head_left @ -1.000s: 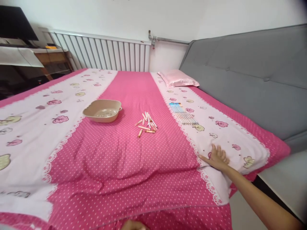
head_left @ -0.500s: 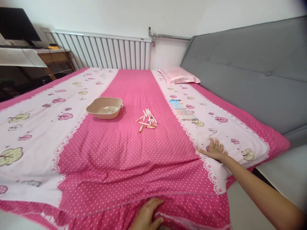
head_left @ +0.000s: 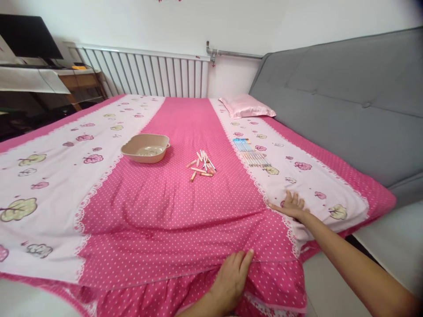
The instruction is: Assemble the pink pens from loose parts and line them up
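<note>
My left hand (head_left: 231, 276) lies palm down on the pink dotted bedspread (head_left: 148, 246), at the front edge above the ruffle. Its fingers are stretched out, and nothing shows in them. To the right, my right hand (head_left: 292, 207) rests open on the pale printed strip of the bedspread, fingers spread. Beyond it lies a row of pens with blue parts (head_left: 242, 145), and just nearer a row of pale, clear-looking pens (head_left: 256, 159). A loose heap of pinkish and white pens (head_left: 203, 164) sits mid-bed. Left of the heap stands a beige plastic basin (head_left: 145, 149).
A pink pillow (head_left: 246, 106) lies at the far right, by the grey padded headboard (head_left: 343, 110). Along the back wall runs a white radiator (head_left: 148, 72) with a pipe (head_left: 236, 53). At far left, a monitor (head_left: 29, 37) stands on a desk (head_left: 79, 81).
My left hand has moved up and right along the bed edge, its fingers now stretched out flat. My right hand stays in place on the bed. The view has shifted slightly.
</note>
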Demonstrator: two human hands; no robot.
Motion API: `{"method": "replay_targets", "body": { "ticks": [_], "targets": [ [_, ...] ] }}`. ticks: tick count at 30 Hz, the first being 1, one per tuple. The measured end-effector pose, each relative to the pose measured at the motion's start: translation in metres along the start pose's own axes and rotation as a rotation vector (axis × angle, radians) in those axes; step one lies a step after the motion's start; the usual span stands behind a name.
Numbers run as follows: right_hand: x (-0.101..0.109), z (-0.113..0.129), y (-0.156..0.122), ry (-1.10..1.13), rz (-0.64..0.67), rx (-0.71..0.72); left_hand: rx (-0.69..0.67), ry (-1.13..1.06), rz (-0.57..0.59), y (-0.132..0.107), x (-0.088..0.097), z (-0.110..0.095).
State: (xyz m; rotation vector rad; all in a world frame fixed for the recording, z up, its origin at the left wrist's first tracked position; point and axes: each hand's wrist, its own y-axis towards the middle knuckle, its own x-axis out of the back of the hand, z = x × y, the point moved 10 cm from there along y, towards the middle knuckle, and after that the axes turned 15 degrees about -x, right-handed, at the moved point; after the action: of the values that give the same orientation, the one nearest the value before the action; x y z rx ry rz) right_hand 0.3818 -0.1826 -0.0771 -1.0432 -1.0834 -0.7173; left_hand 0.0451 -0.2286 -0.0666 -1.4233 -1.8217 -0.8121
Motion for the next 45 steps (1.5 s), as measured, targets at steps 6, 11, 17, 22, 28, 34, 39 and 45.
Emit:
{"method": "replay_targets", "body": {
  "ticks": [6, 11, 17, 22, 28, 34, 39, 45],
  "targets": [
    [-0.002, -0.001, 0.005, 0.023, -0.017, 0.003, 0.1, -0.078, -0.17, 0.014, 0.042, 0.008],
    [0.0, 0.0, 0.004, 0.019, -0.012, 0.021, 0.225, -0.503, -0.342, 0.02, 0.095, 0.001],
    [0.001, 0.0, 0.003, -0.01, 0.002, 0.007, 0.129, -0.45, -0.259, 0.041, 0.15, -0.036],
    [0.002, 0.0, 0.004, -0.011, -0.02, -0.002, 0.034, -0.211, -0.168, 0.044, 0.159, -0.059],
    [0.002, -0.003, 0.001, -0.023, -0.027, 0.003, -0.003, -0.086, -0.094, 0.035, 0.146, -0.068],
    [0.004, 0.0, -0.007, -0.019, -0.026, 0.017, 0.037, -0.073, -0.317, 0.02, 0.202, -0.034],
    [0.008, 0.002, -0.015, -0.017, -0.031, 0.006, 0.23, 0.117, -0.445, 0.0, 0.243, 0.034],
    [0.007, 0.001, -0.014, -0.048, -0.028, -0.013, 0.228, -0.161, -0.272, -0.008, 0.206, 0.079]
  ]
}}
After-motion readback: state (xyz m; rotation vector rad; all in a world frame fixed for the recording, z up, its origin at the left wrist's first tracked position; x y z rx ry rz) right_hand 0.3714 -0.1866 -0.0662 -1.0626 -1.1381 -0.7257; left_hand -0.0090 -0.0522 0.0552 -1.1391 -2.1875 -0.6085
